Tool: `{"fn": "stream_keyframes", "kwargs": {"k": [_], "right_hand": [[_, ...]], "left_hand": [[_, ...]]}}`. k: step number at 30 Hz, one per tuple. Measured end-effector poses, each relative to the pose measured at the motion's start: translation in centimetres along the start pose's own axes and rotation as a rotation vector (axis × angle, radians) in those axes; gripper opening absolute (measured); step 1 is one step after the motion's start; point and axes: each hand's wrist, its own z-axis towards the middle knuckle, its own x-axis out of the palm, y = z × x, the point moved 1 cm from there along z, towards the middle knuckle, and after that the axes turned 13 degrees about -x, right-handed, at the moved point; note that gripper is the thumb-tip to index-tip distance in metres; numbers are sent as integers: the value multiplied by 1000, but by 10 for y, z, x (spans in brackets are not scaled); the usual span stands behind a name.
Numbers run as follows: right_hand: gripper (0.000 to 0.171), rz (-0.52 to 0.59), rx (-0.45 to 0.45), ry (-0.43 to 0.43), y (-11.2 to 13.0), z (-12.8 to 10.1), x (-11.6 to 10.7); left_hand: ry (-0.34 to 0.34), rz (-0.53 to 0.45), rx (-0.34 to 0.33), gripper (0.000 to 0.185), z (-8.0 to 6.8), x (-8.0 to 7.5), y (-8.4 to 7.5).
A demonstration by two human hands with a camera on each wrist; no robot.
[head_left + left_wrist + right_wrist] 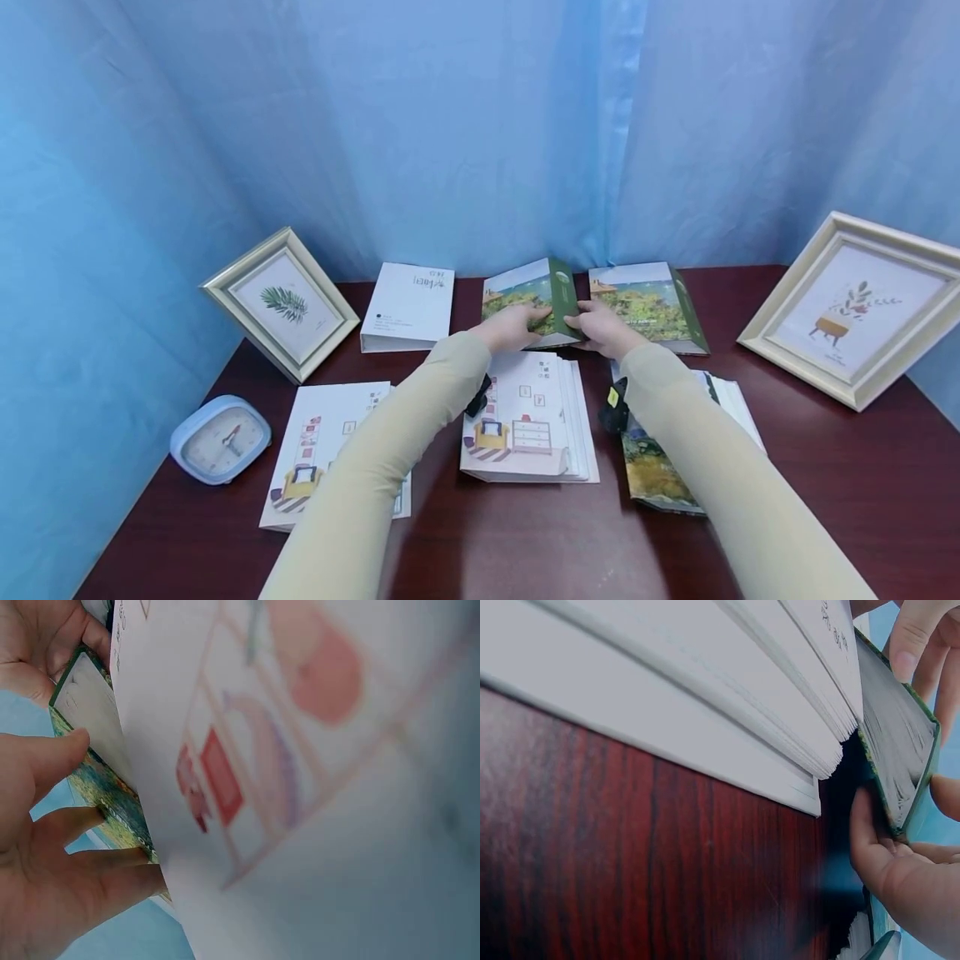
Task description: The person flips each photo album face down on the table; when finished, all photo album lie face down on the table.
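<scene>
At the back middle of the table, a thick book with a landscape cover and green spine lies between the hands. My left hand grips its near edge; in the left wrist view the thumb is against the page edge and the fingers lie on the cover. With my right hand I grip the spine's near corner, one finger tucked beneath the book in the right wrist view. Directly in front, below the wrists, lies a white book printed with a chair and dresser.
A matching landscape book lies right of the hands, a white book left. Nearer lie another chair-print book and a landscape book under the right forearm. Picture frames and a blue clock stand at the sides.
</scene>
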Motion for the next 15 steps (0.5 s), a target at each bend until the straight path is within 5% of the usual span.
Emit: {"fn": "stream_keyframes", "kwargs": {"k": [15], "right_hand": [[65, -57, -20, -18, 0, -1, 2]], "left_hand": [[-13, 120, -29, 58, 1, 1, -9]]}}
